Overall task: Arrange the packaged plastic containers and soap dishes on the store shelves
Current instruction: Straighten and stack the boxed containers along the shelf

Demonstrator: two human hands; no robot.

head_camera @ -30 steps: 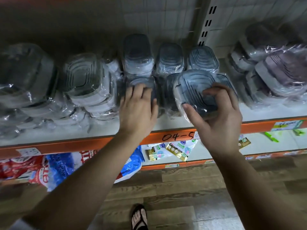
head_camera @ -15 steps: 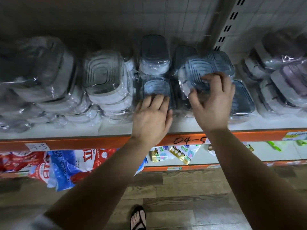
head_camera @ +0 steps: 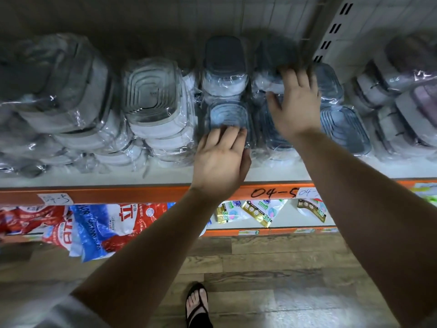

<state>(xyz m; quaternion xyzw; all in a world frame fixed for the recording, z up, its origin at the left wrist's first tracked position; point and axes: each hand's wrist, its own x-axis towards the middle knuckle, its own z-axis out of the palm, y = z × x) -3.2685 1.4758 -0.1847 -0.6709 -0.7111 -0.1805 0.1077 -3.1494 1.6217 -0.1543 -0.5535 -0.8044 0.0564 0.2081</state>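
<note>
Store shelving with an orange front lip [head_camera: 118, 195] carries rows of film-wrapped plastic containers, stacked and leaning against one another. The right hand [head_camera: 296, 105] reaches high and deep, its fingers [head_camera: 298, 76] spread and, as far as the blur allows, laid flat against a dark-lidded pack [head_camera: 275, 55] on top of the middle stack. The left hand [head_camera: 221, 159] rests lower, fingers [head_camera: 227, 133] straight and close together on the front edge of a blue-lidded container [head_camera: 228, 113] standing at the shelf front. The step looks like seating the upper pack squarely. It should be pushed back evenly with the palm while the left hand braces the front row, since the slick film lets packs slide. Room is tight: a taller dark-lidded stack [head_camera: 224, 58] sits just to the left, the slotted upright post [head_camera: 331, 31] just to the right, and flat blue containers [head_camera: 345, 129] lean beside the wrist. Grey-lidded packs [head_camera: 151, 91] and purplish soap dishes [head_camera: 416, 100] fill the ends. Detergent bags [head_camera: 106, 223] lie on the shelf below.
</note>
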